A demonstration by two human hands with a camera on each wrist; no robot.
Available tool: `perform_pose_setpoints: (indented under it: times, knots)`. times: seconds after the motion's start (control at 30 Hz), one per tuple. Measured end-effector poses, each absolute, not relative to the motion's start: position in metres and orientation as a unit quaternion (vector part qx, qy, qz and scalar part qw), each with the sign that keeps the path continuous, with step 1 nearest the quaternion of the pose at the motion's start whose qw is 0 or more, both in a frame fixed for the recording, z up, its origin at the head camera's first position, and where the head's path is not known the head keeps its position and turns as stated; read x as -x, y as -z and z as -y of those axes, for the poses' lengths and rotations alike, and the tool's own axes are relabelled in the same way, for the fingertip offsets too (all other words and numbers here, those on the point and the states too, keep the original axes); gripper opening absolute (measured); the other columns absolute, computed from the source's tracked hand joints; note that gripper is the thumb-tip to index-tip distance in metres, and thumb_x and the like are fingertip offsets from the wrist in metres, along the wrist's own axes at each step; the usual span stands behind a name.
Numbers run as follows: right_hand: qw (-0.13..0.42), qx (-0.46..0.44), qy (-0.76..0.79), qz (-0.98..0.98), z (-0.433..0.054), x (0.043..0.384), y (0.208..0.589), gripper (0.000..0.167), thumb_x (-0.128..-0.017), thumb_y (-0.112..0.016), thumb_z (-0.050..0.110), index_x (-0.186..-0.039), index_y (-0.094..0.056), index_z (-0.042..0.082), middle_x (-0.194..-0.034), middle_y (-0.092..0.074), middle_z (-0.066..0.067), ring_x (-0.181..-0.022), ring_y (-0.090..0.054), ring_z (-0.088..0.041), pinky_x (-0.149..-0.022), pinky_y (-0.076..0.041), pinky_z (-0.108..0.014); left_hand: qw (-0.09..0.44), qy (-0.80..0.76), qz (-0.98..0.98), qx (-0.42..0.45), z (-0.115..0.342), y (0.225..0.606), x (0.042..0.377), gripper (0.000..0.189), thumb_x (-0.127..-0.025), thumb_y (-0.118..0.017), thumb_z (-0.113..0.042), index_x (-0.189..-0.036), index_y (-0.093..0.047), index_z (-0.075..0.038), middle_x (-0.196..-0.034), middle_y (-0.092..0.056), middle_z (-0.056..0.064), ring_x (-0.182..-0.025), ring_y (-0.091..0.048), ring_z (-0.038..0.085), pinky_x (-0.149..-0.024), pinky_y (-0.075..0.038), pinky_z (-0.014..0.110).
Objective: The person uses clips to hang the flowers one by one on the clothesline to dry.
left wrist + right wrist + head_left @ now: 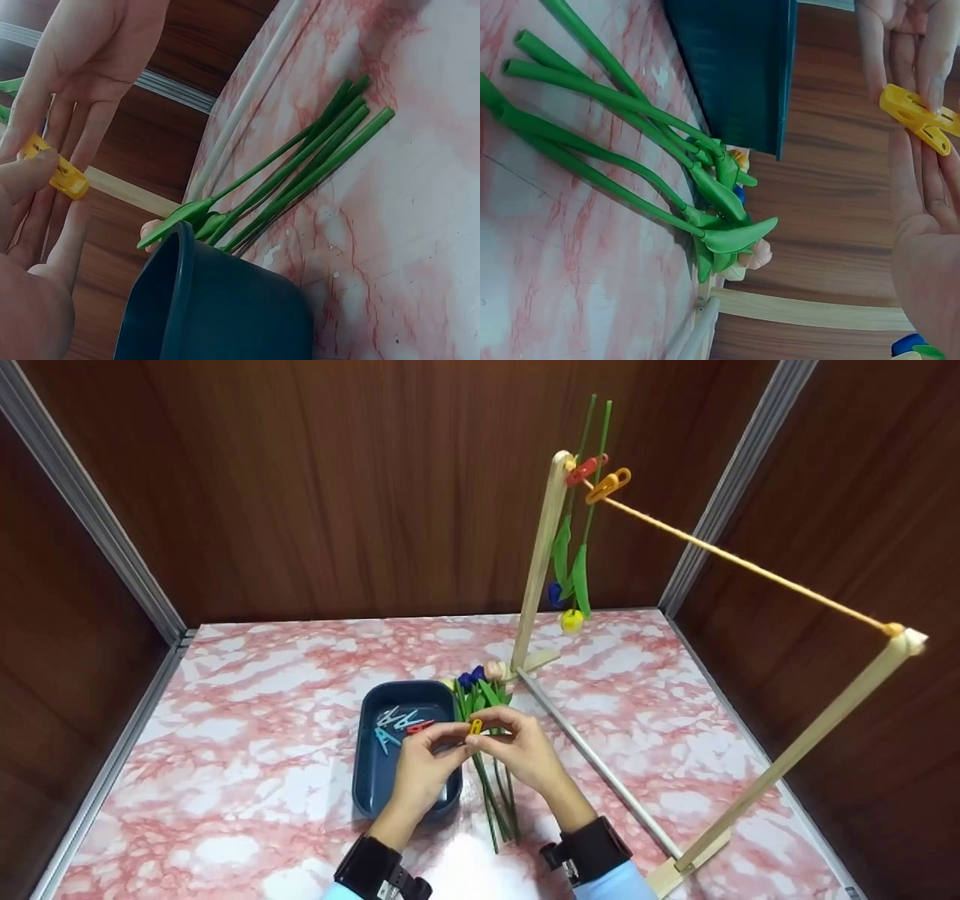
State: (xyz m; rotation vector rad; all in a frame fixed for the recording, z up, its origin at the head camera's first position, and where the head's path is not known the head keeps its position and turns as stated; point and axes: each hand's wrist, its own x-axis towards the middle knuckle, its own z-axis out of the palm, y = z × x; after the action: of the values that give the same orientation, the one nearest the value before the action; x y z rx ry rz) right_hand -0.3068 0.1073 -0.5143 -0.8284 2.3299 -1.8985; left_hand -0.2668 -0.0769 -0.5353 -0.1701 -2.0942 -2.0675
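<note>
A yellow clothespin (476, 727) is held up between both hands, above the tulip stems and the right rim of the blue tub. My left hand (426, 765) pinches it between thumb and fingers, the thumb lying across it in the left wrist view. From the other side my right hand (529, 751) grips it too, fingertips at its end. In the right wrist view the clothespin (913, 118) shows its two legs spread apart. Artificial tulips (495, 780) with green stems lie on the table under the hands, their blue and pale blooms pointing away.
The dark blue tub (366, 780) holds several blue, white and red clothespins (388, 739). To the right stands a wooden frame (541, 562) with a cord (735, 559) strung across. A red clothespin (585, 471) and an orange clothespin (607, 486) hold two tulips (571, 620) upside down there.
</note>
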Motion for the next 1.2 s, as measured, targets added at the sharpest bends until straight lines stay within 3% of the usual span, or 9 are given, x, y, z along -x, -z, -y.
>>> perform_pose_setpoints:
  times: [0.23, 0.4, 0.77, 1.0, 1.2]
  knots:
    - [0.002, 0.270, 0.612, -0.743, -0.108, 0.312, 0.513, 0.029, -0.095, -0.080, 0.004, -0.120, -0.072, -0.007, -0.114, -0.074, -0.019, -0.110, -0.071, -0.031, -0.094, -0.061, -0.031, 0.108, 0.700, 0.704, 0.050, 0.072, 0.537, 0.272, 0.023, -0.091, -0.086, -0.007, -0.111, -0.080, 0.001, -0.109, -0.079, 0.015, -0.103, -0.076, 0.023, -0.089, -0.061, 0.027]
    - [-0.014, 0.268, 0.612, -0.744, -0.107, 0.313, 0.510, 0.025, -0.094, -0.080, 0.003, -0.118, -0.075, -0.005, -0.111, -0.075, -0.018, -0.107, -0.072, -0.027, -0.091, -0.062, -0.030, 0.111, 0.704, 0.699, 0.049, 0.071, 0.535, 0.275, 0.023, -0.090, -0.086, -0.006, -0.110, -0.079, 0.003, -0.106, -0.079, 0.017, -0.101, -0.076, 0.028, -0.087, -0.061, 0.025]
    - [-0.077, 0.280, 0.602, -0.744, -0.110, 0.323, 0.501, 0.016, -0.089, -0.085, 0.002, -0.103, -0.081, -0.003, -0.097, -0.079, -0.015, -0.089, -0.074, -0.020, -0.078, -0.062, -0.024, 0.086, 0.700, 0.705, 0.072, 0.074, 0.540, 0.274, 0.025, -0.087, -0.081, 0.011, -0.111, -0.078, 0.005, -0.106, -0.078, 0.020, -0.105, -0.075, 0.038, -0.091, -0.062, 0.032]
    - [-0.155, 0.305, 0.599, -0.724, -0.116, 0.340, 0.492, 0.008, -0.084, -0.085, -0.007, -0.088, -0.082, -0.003, -0.084, -0.078, -0.015, -0.079, -0.071, -0.009, -0.072, -0.062, -0.023, 0.058, 0.582, 0.802, 0.120, 0.074, 0.548, 0.270, 0.022, -0.085, -0.076, 0.011, -0.106, -0.079, 0.004, -0.102, -0.079, 0.017, -0.097, -0.076, 0.032, -0.088, -0.063, 0.042]
    - [-0.173, 0.327, 0.591, -0.717, -0.120, 0.347, 0.492, 0.008, -0.083, -0.084, -0.010, -0.087, -0.081, -0.004, -0.083, -0.078, -0.015, -0.078, -0.072, -0.009, -0.070, -0.061, -0.020, 0.106, 0.368, 0.898, 0.215, 0.062, 0.545, 0.276, 0.021, -0.083, -0.078, 0.011, -0.098, -0.083, -0.004, -0.097, -0.080, 0.007, -0.090, -0.076, 0.024, -0.081, -0.063, 0.038]
